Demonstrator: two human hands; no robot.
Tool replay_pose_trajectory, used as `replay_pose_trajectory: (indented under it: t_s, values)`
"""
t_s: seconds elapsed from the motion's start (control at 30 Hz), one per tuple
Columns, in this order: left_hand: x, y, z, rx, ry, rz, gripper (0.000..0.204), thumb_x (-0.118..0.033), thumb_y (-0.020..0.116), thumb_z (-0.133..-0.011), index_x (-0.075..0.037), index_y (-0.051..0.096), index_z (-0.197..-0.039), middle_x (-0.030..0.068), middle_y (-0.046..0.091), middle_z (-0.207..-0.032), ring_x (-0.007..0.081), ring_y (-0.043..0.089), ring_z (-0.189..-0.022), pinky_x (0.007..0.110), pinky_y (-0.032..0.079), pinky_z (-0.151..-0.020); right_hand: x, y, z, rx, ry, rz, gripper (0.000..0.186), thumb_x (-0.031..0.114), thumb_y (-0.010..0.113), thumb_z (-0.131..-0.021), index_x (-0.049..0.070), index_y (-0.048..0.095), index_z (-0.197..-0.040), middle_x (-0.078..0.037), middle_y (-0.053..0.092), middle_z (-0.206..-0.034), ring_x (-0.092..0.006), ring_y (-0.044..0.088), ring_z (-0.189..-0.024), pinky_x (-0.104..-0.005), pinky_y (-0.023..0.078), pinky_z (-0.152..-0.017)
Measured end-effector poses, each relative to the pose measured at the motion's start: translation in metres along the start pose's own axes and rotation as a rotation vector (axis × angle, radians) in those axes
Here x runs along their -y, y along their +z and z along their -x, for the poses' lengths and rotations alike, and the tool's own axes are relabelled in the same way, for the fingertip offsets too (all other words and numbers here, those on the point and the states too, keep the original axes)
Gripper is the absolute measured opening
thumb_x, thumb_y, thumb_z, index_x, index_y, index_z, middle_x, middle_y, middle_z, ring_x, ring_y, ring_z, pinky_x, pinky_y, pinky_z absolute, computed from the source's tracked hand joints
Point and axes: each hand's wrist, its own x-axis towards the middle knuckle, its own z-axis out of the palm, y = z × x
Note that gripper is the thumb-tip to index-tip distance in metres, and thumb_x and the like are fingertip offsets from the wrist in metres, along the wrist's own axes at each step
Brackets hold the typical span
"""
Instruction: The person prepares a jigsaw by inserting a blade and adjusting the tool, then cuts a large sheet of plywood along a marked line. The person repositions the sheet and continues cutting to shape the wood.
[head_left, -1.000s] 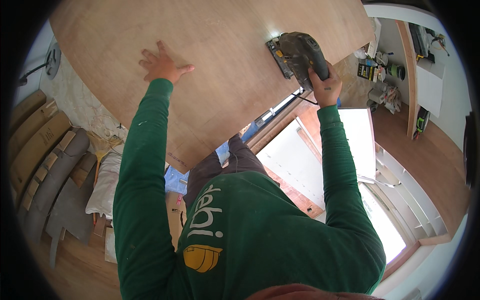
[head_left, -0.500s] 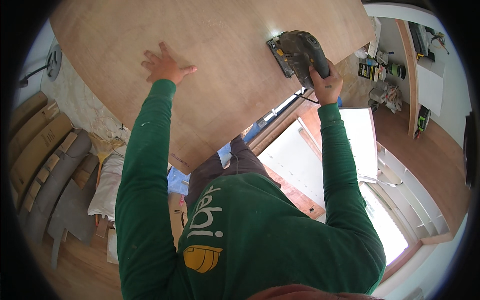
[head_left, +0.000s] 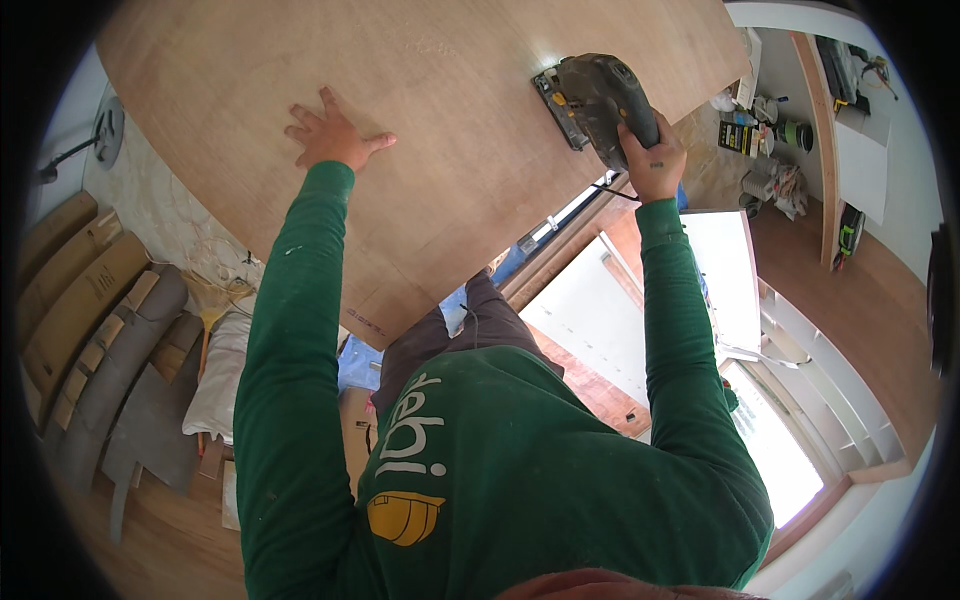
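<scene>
A large sheet of plywood (head_left: pixel 430 190) spreads out in front of me, its lower corner close to my legs. My left hand (head_left: pixel 335 138) lies flat on it with the fingers spread. In my right hand (head_left: pixel 655 165) is the handle of a black jigsaw (head_left: pixel 602 105) with yellow parts. The saw's base plate rests on the sheet right of its middle, and a small light glows at its front. The blade and any cut line are hidden from me. A dark cord runs from the tool below my right hand.
Curved brown and grey boards (head_left: pixel 95 310) lean at the left, beside a white sack (head_left: pixel 218 375). White panels (head_left: pixel 590 320) lie below my right forearm. Cans and bottles (head_left: pixel 750 135) stand at the far right by a wooden upright (head_left: pixel 825 150). White shelving (head_left: pixel 815 360) lines the right side.
The jigsaw and my right hand have shifted very slightly away from me along the sheet. My left hand keeps its place on the plywood.
</scene>
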Motion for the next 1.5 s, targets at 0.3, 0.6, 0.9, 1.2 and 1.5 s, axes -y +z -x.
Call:
replay_pose_trajectory:
  t_s: [0.3,0.6,0.9,1.2,1.5]
  values:
    - [0.001,-0.002,-0.002,0.016,-0.003,0.009,0.144,-0.074,0.087,-0.065,-0.022,0.001,-0.168,0.0316,0.000,-0.169,0.0570,0.012,-0.154,0.070,0.046,-0.106,0.002,0.005,-0.003,-0.010,0.017,-0.031,0.041,0.018,0.080,-0.082,0.001,0.073,-0.118,-0.016,0.077,-0.093,-0.0190,0.075,-0.086,-0.0332,0.058,-0.081]
    - [0.008,0.011,-0.011,-0.014,0.003,0.013,0.138,-0.072,0.086,-0.067,-0.019,0.009,-0.168,0.0331,0.004,-0.168,0.0567,0.015,-0.153,0.068,0.046,-0.107,0.006,0.007,-0.007,-0.001,0.012,-0.054,0.040,0.018,0.080,-0.082,0.000,0.073,-0.118,-0.015,0.077,-0.092,-0.0172,0.074,-0.085,-0.0322,0.057,-0.080]
    - [-0.095,0.147,0.166,0.768,0.723,1.214,0.029,-0.019,0.073,-0.097,-0.003,0.066,-0.121,0.0094,0.072,-0.102,0.0189,0.068,-0.098,0.032,0.054,-0.084,0.005,0.008,-0.010,0.003,-0.028,-0.068,0.039,0.018,0.080,-0.083,0.001,0.074,-0.117,-0.014,0.077,-0.091,-0.0162,0.073,-0.084,-0.0322,0.057,-0.080]
    - [-0.239,0.302,0.193,0.360,0.404,0.753,0.085,-0.044,0.076,-0.089,0.008,0.044,-0.148,0.0321,0.043,-0.156,0.0421,0.038,-0.148,0.047,0.037,-0.120,0.001,0.009,-0.012,0.018,0.000,-0.079,0.038,0.018,0.080,-0.082,-0.001,0.073,-0.115,-0.014,0.076,-0.089,-0.0168,0.072,-0.082,-0.0322,0.057,-0.078]
    - [-0.270,0.361,0.151,0.372,0.638,0.741,0.055,-0.045,0.074,-0.091,-0.013,0.064,-0.134,0.0182,0.067,-0.130,0.0387,0.060,-0.125,0.048,0.046,-0.107,-0.005,0.011,-0.016,-0.006,-0.069,-0.088,0.040,0.022,0.080,-0.080,-0.002,0.074,-0.111,-0.015,0.076,-0.086,-0.0195,0.073,-0.080,-0.0339,0.057,-0.076]
